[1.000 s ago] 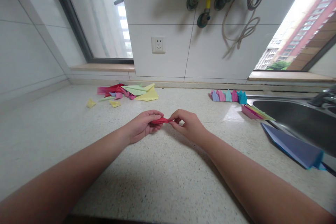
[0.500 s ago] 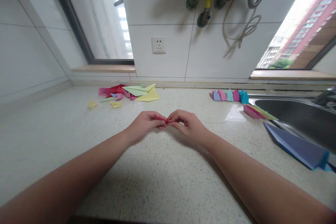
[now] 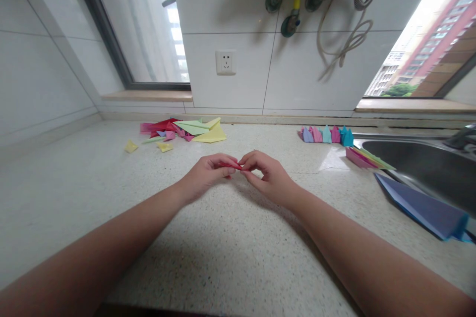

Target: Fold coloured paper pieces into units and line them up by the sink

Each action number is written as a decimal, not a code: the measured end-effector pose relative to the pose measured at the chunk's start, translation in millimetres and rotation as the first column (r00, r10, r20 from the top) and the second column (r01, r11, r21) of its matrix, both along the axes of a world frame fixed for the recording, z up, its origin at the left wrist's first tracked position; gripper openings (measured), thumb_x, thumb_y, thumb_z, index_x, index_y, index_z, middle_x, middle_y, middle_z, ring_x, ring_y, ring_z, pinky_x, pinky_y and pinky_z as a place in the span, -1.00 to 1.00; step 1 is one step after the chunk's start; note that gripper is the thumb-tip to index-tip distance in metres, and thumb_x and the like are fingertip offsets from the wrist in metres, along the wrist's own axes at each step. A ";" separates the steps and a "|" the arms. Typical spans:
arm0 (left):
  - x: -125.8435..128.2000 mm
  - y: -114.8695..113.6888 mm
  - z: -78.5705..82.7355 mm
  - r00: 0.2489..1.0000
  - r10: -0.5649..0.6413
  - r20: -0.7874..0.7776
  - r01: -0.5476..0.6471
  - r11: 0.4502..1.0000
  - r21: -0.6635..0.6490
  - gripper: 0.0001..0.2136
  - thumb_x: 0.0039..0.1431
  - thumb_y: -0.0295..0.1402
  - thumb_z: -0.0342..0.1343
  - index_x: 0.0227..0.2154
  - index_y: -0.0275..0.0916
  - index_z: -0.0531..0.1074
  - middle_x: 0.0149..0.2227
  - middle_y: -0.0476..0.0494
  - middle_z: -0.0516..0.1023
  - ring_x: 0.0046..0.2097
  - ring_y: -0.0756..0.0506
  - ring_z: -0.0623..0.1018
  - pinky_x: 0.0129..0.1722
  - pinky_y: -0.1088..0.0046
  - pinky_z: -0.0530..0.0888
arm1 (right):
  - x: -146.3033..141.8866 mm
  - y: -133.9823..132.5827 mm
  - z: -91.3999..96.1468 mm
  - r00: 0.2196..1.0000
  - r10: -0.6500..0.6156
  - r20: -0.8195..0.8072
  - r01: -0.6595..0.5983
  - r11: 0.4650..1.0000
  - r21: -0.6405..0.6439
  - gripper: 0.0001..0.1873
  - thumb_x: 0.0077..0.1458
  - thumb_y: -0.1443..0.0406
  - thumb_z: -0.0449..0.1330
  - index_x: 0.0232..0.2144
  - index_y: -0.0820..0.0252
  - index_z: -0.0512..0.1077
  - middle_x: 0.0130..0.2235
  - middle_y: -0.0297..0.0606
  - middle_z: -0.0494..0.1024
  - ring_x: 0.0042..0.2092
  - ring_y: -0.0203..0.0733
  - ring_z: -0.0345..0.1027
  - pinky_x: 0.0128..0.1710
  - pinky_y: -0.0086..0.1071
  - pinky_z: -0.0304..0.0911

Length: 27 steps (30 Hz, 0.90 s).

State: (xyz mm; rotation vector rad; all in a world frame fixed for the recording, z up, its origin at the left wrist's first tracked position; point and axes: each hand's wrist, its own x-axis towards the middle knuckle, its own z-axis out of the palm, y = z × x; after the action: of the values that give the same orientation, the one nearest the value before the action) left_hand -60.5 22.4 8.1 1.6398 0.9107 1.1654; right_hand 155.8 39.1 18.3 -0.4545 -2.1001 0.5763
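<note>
A small folded red paper piece (image 3: 231, 164) is pinched between both hands just above the speckled countertop (image 3: 230, 247). My left hand (image 3: 206, 176) has its fingers closed on the paper's left end. My right hand (image 3: 266, 176) pinches the right end, thumb and fingers pressed together. The two hands nearly touch, and most of the paper is hidden by the fingers.
A heap of coloured paper scraps and folded pieces (image 3: 182, 131) lies at the back left. A row of small folded paper units (image 3: 325, 134) stands at the back right. Folded sheets (image 3: 366, 158) and a blue folded piece (image 3: 424, 208) lie beside the steel sink (image 3: 427, 168).
The hands have drawn closer together, so the red paper that showed as a strip between them is now mostly covered by the fingers.
</note>
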 end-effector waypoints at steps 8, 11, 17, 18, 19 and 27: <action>-2.2 -5.0 5.0 0.761 0.304 -0.574 0.087 0.827 0.555 -0.89 0.14 -0.37 0.25 -0.26 -0.15 0.60 -0.24 -0.12 0.48 -0.14 -0.13 0.46 -0.06 0.24 0.41 | 3.2 0.9 -2.0 0.915 -0.164 0.369 0.089 0.973 0.211 -0.95 0.13 0.39 0.19 -0.30 0.20 0.41 -0.26 -0.18 0.51 -0.19 -0.16 0.36 -0.18 -0.30 0.27; -0.2 -8.5 7.4 0.769 0.257 -0.586 0.121 0.840 0.528 -0.90 0.19 -0.47 0.17 -0.30 -0.21 0.57 -0.29 -0.09 0.52 -0.21 -0.08 0.50 -0.16 0.36 0.42 | 1.5 -1.7 -2.5 0.919 -0.161 0.360 0.105 0.980 0.170 -0.94 0.13 0.36 0.20 -0.28 0.19 0.43 -0.27 -0.20 0.52 -0.19 -0.17 0.38 -0.18 -0.29 0.28; 5.2 -13.3 9.5 0.894 0.241 -0.378 -0.047 0.889 0.456 -0.87 0.20 -0.49 0.15 -0.28 -0.18 0.58 -0.31 -0.07 0.57 -0.25 -0.04 0.54 -0.23 0.42 0.45 | -3.5 0.4 -10.7 0.990 -0.101 0.101 0.119 0.973 -0.198 -0.86 0.11 0.30 0.25 -0.23 0.16 0.47 -0.31 -0.26 0.57 -0.31 -0.25 0.46 -0.31 -0.36 0.34; 6.0 -13.6 9.2 0.912 0.232 -0.338 -0.068 0.899 0.432 -0.88 0.19 -0.48 0.16 -0.28 -0.18 0.58 -0.30 -0.07 0.58 -0.24 -0.04 0.55 -0.23 0.42 0.46 | -4.3 1.4 -12.2 0.996 -0.083 0.043 0.092 0.962 -0.257 -0.86 0.12 0.28 0.26 -0.24 0.16 0.48 -0.31 -0.25 0.58 -0.31 -0.24 0.47 -0.29 -0.35 0.36; 6.6 -13.8 8.9 0.927 0.222 -0.301 -0.085 0.908 0.410 -0.89 0.19 -0.47 0.17 -0.28 -0.18 0.58 -0.29 -0.08 0.59 -0.22 -0.05 0.56 -0.22 0.41 0.47 | -5.1 2.3 -13.3 0.998 -0.064 -0.013 0.057 0.952 -0.301 -0.87 0.12 0.26 0.27 -0.26 0.16 0.49 -0.30 -0.24 0.59 -0.28 -0.23 0.48 -0.26 -0.32 0.38; 6.7 -12.5 8.1 0.963 0.219 -0.158 -0.142 0.908 0.393 -0.92 0.15 -0.39 0.25 -0.31 -0.15 0.62 -0.25 -0.12 0.62 -0.19 -0.08 0.59 -0.14 0.34 0.51 | -6.0 1.7 -7.9 0.982 -0.008 -0.188 -0.061 0.932 -0.357 -0.85 0.11 0.19 0.31 -0.35 0.15 0.53 -0.24 -0.20 0.61 -0.17 -0.18 0.50 -0.06 -0.20 0.39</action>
State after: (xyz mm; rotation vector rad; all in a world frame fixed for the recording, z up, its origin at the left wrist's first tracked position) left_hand -53.8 9.9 16.1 2.0478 1.0286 1.3893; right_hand 149.8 40.8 10.4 -0.5561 -1.8250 0.9922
